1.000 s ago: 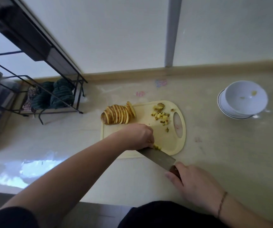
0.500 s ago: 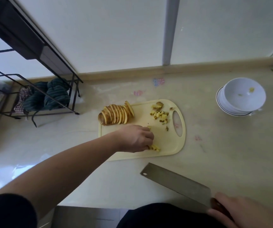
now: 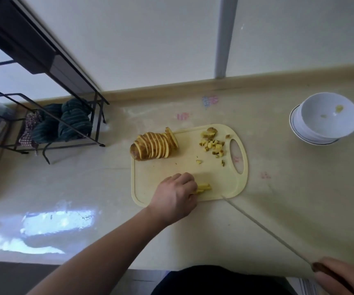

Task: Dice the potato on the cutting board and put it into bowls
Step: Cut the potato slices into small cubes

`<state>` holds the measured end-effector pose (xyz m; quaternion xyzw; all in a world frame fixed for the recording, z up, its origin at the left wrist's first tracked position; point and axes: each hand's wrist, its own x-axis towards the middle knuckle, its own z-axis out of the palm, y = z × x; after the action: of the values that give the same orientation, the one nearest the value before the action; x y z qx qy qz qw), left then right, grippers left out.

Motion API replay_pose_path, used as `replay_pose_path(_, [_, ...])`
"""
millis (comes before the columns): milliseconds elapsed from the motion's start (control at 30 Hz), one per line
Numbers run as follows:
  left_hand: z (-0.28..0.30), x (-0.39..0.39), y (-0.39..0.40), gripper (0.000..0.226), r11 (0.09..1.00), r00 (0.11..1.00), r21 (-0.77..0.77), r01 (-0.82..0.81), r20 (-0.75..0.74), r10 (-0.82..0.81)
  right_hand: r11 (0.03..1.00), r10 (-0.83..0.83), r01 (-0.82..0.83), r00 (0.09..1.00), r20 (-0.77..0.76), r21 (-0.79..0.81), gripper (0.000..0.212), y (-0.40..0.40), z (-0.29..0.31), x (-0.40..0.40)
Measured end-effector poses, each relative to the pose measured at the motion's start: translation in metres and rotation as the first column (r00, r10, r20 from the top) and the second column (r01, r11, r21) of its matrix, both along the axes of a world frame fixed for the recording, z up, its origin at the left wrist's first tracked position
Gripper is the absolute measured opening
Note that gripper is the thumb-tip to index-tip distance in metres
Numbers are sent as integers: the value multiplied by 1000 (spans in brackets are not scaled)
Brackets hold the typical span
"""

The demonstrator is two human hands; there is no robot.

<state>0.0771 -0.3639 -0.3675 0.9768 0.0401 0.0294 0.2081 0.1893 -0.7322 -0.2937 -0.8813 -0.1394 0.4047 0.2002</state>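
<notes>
The potato strips lay on the near part of the cutting board, just right of the left hand, whose curled fingers pinned their near ends. The sliced potato stood at the board's far left corner, well apart from that hand, with the diced pieces far right by the handle hole. The left arm reached in from the near left. The right hand, near right, gripped the knife by its handle, blade edge-on, tip touching the board's near edge. The stacked white bowls sat far right. Pink marks on the counter were unreadable.
</notes>
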Motion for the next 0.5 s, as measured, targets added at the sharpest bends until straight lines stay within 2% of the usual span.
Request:
replay_pose_path(67, [1,3,0,10,1000,999,-10,-18,-49,18,994,111,-111,993,31,6,69,29,16,9])
replay_pose_path(133, [3,6,0,14,999,994,-9,-37,-108,36,982,137,-140,990,29,128,61,55,23,14])
replay_pose_path(200, [5,9,2,15,998,987,-11,-57,-152,55,962,115,-80,986,-121,262,65,69,14,15])
replay_pose_path(267, [8,13,3,17,995,979,-47,-87,-191,77,953,76,7,962,-261,303,77,78,1,15])
replay_pose_path(333, [9,18,6,19,991,974,-72,-114,-204,98,948,27,92,931,-364,305,76,87,-7,16])
replay_pose_path(400, [10,21,9,20,993,980,-64,-102,-175,90,948,-21,153,907,-422,281,72,93,-11,18])
replay_pose_path(500, [7,24,16,20,996,992,-70,-55,-120,46,937,-65,215,883,-466,276,88,95,-16,18])
